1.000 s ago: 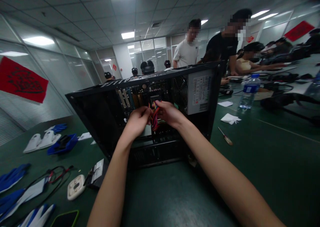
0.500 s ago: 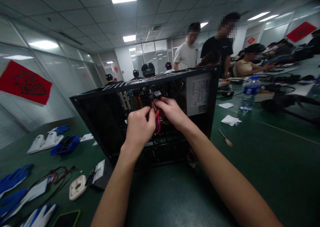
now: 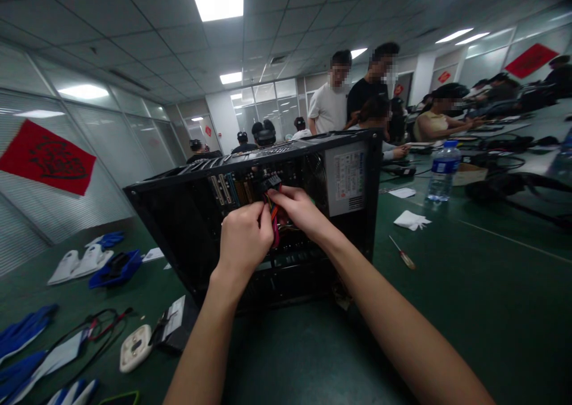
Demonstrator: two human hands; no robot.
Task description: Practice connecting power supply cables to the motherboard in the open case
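An open black computer case (image 3: 179, 181) stands on the green table, its inside facing me. Both hands reach into it at the middle. My right hand (image 3: 299, 211) pinches a black power connector (image 3: 270, 182) close to the motherboard. Coloured wires (image 3: 276, 229) in red, orange and yellow hang down from this connector. My left hand (image 3: 245, 232) is closed on the wires just below it, thumb against curled fingers. Left of the connector are the expansion slots (image 3: 226, 189). A labelled power supply (image 3: 346, 180) fills the case's upper right. Whether the connector is seated cannot be seen.
A screwdriver (image 3: 403, 253), crumpled tissue (image 3: 412, 220) and water bottle (image 3: 444, 171) are on the right. To the left lie blue-and-white gloves (image 3: 27, 333), a blue tray (image 3: 115, 268), a cream-coloured object (image 3: 136, 348) and a black boxy part (image 3: 174, 324). Other people sit and stand beyond the case.
The view has shifted a little, so the scene sits slightly lower in it. Both hands keep their hold on the connector and wires, with only a small change of position.
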